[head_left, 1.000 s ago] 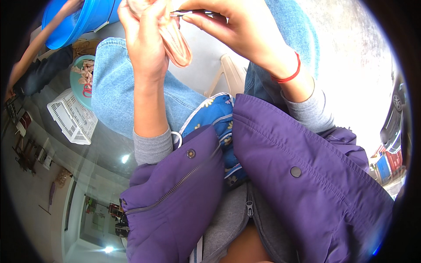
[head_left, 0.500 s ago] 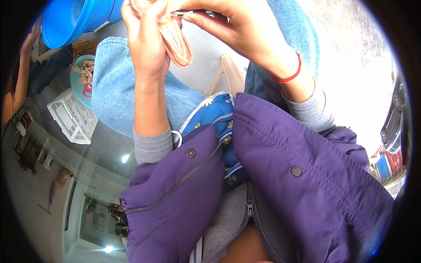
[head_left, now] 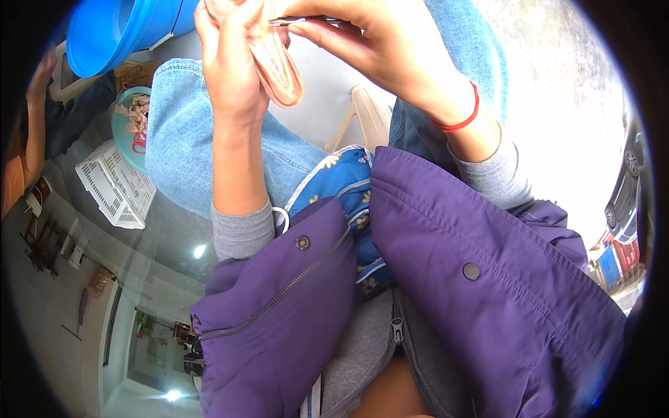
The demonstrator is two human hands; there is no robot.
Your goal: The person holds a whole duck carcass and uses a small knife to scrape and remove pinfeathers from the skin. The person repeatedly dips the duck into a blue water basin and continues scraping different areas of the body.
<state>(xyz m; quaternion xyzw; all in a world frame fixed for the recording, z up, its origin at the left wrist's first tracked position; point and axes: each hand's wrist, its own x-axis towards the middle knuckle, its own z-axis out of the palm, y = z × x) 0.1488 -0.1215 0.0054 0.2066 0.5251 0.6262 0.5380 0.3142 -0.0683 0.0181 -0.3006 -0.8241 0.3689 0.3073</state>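
At the top edge my left hand (head_left: 235, 76) is closed round a pale pink, fleshy piece (head_left: 281, 76), whose rounded, folded end hangs below the fingers. What kind of piece it is, I cannot make out, as its upper part runs behind the hand and out of view. Thumb and fingers of my right hand (head_left: 380, 45) pinch slim metal tweezers (head_left: 298, 21). Their tips point left and reach the piece beside my left fingers. A red cord circles my right wrist.
Upper left stands a blue bucket (head_left: 129, 31). Below it, a teal basin (head_left: 120, 132) holds pale pieces and red-handled scissors (head_left: 139, 142), beside a white plastic basket (head_left: 115, 184). Another person's arm (head_left: 35, 132) shows at the far left. A beige stool leg (head_left: 369, 115) stands between my knees.
The hanging piece and my left fingers have shifted very slightly left. My right hand keeps its place with the tweezers. The other person's arm at the far left has moved a little.
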